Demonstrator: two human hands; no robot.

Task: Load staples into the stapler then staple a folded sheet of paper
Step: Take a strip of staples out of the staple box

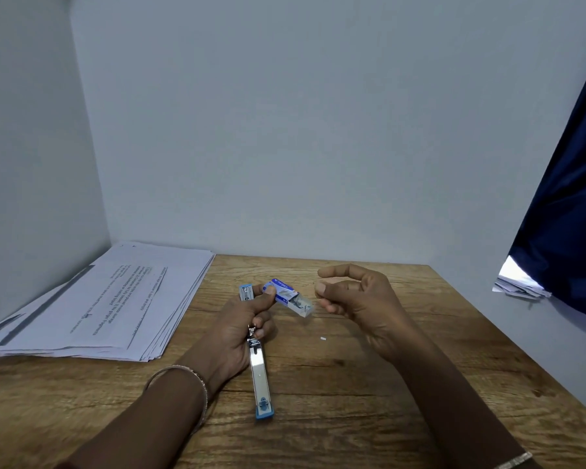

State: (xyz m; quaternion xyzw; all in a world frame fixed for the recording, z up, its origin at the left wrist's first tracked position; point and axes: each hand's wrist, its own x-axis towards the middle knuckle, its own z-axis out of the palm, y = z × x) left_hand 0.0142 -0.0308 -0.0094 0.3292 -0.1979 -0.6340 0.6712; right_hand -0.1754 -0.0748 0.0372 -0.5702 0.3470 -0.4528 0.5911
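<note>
A blue and silver stapler (260, 370) lies opened out flat on the wooden table (369, 384), its base towards me. My left hand (241, 330) grips the stapler's middle and also pinches a small blue staple box (282, 290) between thumb and fingers. The box's inner tray (300, 304) is slid out to the right, with staples showing inside. My right hand (356, 292) hovers just right of the box with loosely curled fingers and thumb, holding nothing I can see.
A thick stack of printed paper sheets (115, 299) lies at the table's back left, against the wall. A tiny white scrap (322, 339) sits on the wood near the middle. A dark blue curtain (562, 214) hangs at the right, with papers (518, 286) below it.
</note>
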